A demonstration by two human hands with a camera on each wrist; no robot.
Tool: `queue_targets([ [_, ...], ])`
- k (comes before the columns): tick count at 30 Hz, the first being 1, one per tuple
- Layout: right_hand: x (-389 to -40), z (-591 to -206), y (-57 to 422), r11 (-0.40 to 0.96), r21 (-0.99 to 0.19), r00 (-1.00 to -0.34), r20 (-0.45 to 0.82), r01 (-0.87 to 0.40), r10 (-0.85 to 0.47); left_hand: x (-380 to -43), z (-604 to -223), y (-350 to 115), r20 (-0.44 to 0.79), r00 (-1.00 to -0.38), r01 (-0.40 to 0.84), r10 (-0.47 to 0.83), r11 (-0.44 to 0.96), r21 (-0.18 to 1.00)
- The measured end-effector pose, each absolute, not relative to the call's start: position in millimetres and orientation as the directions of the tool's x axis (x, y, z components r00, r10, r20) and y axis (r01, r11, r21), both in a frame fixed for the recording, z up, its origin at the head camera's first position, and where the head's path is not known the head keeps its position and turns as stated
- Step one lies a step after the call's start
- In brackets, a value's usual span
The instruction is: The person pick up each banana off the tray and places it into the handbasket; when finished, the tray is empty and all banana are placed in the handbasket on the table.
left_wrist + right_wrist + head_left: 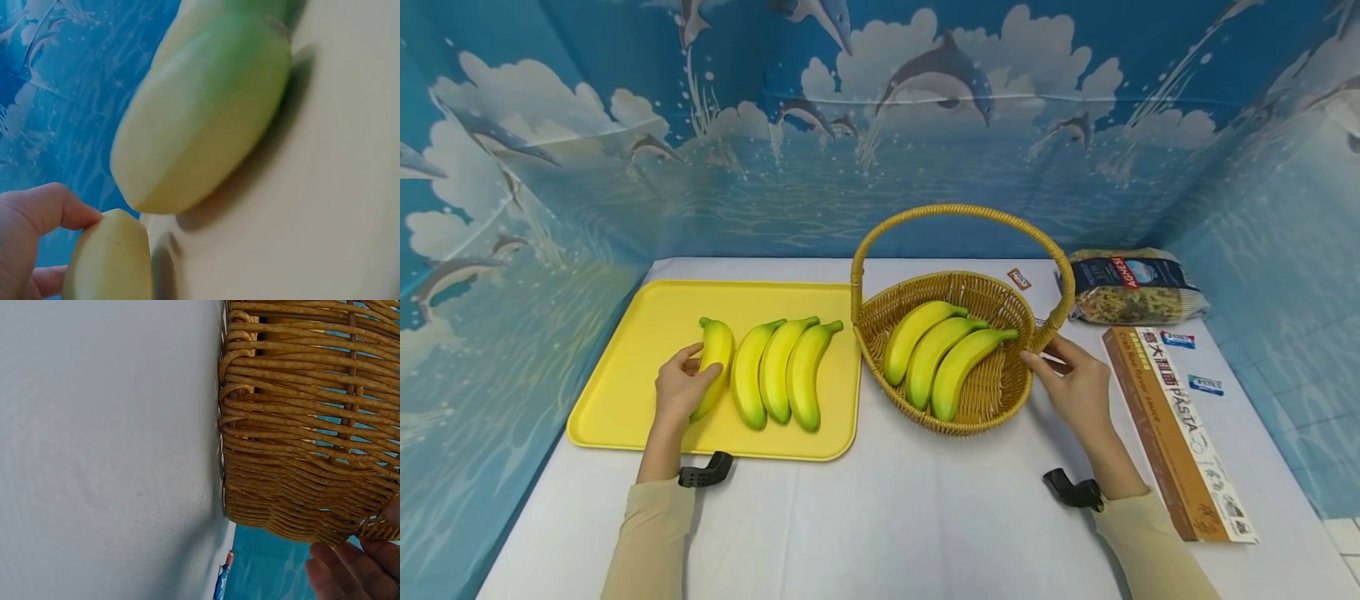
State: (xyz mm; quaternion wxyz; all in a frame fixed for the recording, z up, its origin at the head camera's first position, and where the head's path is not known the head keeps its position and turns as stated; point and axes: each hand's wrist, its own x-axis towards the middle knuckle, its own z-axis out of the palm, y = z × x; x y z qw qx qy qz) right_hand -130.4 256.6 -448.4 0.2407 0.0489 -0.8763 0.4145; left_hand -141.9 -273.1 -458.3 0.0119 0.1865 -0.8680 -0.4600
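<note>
At the left of the yellow tray, my left hand pinches a yellow banana between thumb and fingers. In the left wrist view the thumb or a finger touches that banana, and a neighbouring banana lies beyond it. Three more bananas lie side by side on the tray. To the right stands a wicker basket with a tall handle, holding three bananas. My right hand grips the basket's right rim near the handle's foot; in the right wrist view its fingers lie against the weave.
Behind the right hand lies a bag of pasta. A long pasta box lies right of the right forearm, with small blue packets beside it. A red-brown packet is behind the basket. A dolphin-print curtain encloses the white table.
</note>
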Motion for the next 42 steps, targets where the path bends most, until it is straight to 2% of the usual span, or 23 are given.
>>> queue_targets([
  [6, -131, -449, 258, 0.656, -0.698, -0.876, 0.469, -0.286, 0.116, -134, -425, -253, -0.028, -0.926, -0.222, -0.377, 0.481, 0.848],
  [11, -132, -449, 258, 0.656, -0.696, -0.872, 0.475, -0.292, 0.115, -119, -389, -219, 0.198, -0.921, 0.020, -0.334, 0.468, 0.884],
  [14, -132, -450, 259, 0.654, -0.699, -0.873, 0.473, -0.291, 0.117, -109, -372, -192, 0.304, -0.914, 0.159, -0.268, 0.454, 0.877],
  [17, -131, -450, 259, 0.651, -0.703, -0.877, 0.466, -0.287, 0.117, -98, -361, -162, 0.358, -0.915, 0.246, -0.185, 0.448, 0.860],
  [23, -132, -449, 259, 0.655, -0.699, -0.878, 0.465, -0.288, 0.110, -84, -356, -98, 0.449, -0.891, 0.432, 0.071, 0.440, 0.787],
  [27, -133, -447, 259, 0.653, -0.700, -0.877, 0.467, -0.290, 0.111, -88, -361, -58, 0.446, -0.864, 0.503, 0.233, 0.436, 0.747],
  [31, -134, -447, 258, 0.659, -0.696, -0.882, 0.460, -0.285, 0.104, -100, -369, -24, 0.383, -0.862, 0.504, 0.331, 0.483, 0.716],
  [37, -133, -448, 256, 0.662, -0.697, -0.886, 0.451, -0.276, 0.107, -119, -385, 13, 0.244, -0.887, 0.439, 0.391, 0.554, 0.707],
  [42, -131, -447, 257, 0.665, -0.694, -0.883, 0.456, -0.276, 0.109, -128, -399, 35, 0.182, -0.895, 0.412, 0.407, 0.599, 0.687],
])
